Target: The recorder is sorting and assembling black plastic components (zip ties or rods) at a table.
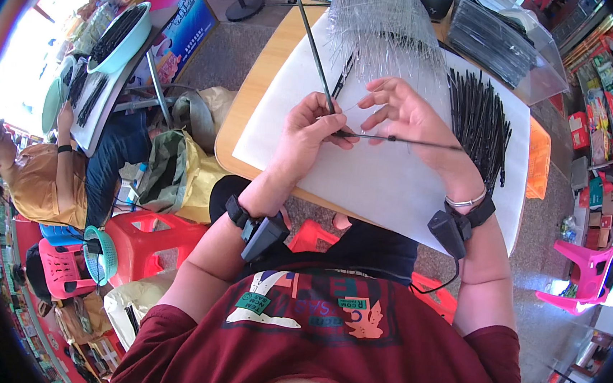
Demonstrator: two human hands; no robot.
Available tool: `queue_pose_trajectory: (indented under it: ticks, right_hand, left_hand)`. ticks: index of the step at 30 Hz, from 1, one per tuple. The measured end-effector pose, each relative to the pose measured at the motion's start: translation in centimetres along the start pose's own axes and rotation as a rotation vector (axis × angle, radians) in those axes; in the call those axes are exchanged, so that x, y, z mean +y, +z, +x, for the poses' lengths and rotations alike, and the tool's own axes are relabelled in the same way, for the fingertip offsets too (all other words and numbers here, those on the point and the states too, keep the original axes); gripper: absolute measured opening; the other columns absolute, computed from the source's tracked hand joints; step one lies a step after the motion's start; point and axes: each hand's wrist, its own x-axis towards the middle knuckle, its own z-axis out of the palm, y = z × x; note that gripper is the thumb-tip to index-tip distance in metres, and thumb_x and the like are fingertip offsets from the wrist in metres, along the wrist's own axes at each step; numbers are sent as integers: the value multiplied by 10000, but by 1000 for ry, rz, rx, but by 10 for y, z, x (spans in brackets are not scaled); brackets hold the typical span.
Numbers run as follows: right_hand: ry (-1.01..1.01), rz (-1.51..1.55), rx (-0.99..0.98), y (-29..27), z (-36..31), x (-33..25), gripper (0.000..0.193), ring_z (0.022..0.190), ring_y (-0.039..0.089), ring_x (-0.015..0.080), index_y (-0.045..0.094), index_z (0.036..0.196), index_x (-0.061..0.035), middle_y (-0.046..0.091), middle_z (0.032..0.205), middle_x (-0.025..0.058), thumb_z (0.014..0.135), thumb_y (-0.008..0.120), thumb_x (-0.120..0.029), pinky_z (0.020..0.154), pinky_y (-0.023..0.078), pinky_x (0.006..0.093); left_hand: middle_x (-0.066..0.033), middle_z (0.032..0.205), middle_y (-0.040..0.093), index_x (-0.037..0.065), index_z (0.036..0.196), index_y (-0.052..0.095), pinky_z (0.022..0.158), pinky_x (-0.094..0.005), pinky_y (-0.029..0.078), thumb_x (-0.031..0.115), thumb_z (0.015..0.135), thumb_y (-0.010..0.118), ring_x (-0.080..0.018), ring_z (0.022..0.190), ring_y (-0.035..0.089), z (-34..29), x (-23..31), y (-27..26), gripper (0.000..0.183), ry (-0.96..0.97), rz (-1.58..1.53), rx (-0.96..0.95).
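My left hand (308,135) is closed around thin black sticks, thumb pressed against the fingers. One black stick (310,40) points up and away to the far left. A second thin black piece (388,138) runs rightward from the fingertips, passing over my right palm. My right hand (411,120) is raised beside it with fingers apart and curved. A fine clear strand (353,110) shows between the hands; whether the right fingers touch it is unclear. Beyond them lies a heap of thin clear wire-like strands (387,32). A row of black sticks (479,119) lies to the right.
White sheeting (268,134) covers the wooden table. At the far right of it stands a clear bin (509,45) with dark sticks; an orange basket (537,159) is beside the table. On the left, another person (48,178) works at a table with a bowl (127,40). Red stools (151,240) stand nearby.
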Motion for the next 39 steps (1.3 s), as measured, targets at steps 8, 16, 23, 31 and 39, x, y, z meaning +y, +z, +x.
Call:
queue_pose_trajectory:
  ticks: [8,16,23,31,39]
  right_hand:
    - [17,49,-30,11,-5,-6,494,887,594,166,409,1275,-43,526,1078,89,807,567,-64,754,524,309]
    - [80,164,119,2,-2,1,177,713,635,144,560,1023,1,590,810,52,890,559,-116,658,541,278]
    - [-3,26,139,10,-2,1,177,711,625,137,549,1021,14,592,844,64,873,565,-81,626,535,262]
    - [-7,-48,155,10,-1,5,156,711,621,126,546,1011,19,585,836,54,872,554,-52,634,532,257]
    - [-30,-183,209,17,-4,5,133,646,575,84,584,931,8,597,769,28,912,518,-106,598,495,228]
  left_hand:
    - [-59,862,589,41,925,520,749,-289,519,25,866,569,-157,843,617,-1,-1,4,78,121,-43,119]
    - [7,790,569,32,933,579,665,-210,423,92,854,598,-69,732,533,-5,6,10,101,17,230,-37]
    - [20,770,585,47,900,624,642,-195,402,100,848,599,-49,690,504,-4,4,10,78,50,257,52]
    - [46,741,570,51,924,623,573,-175,377,92,850,609,-25,642,494,-6,2,13,86,69,414,63]
    - [47,704,543,29,1026,613,543,-177,373,106,868,613,-22,604,488,-7,1,15,175,30,455,21]
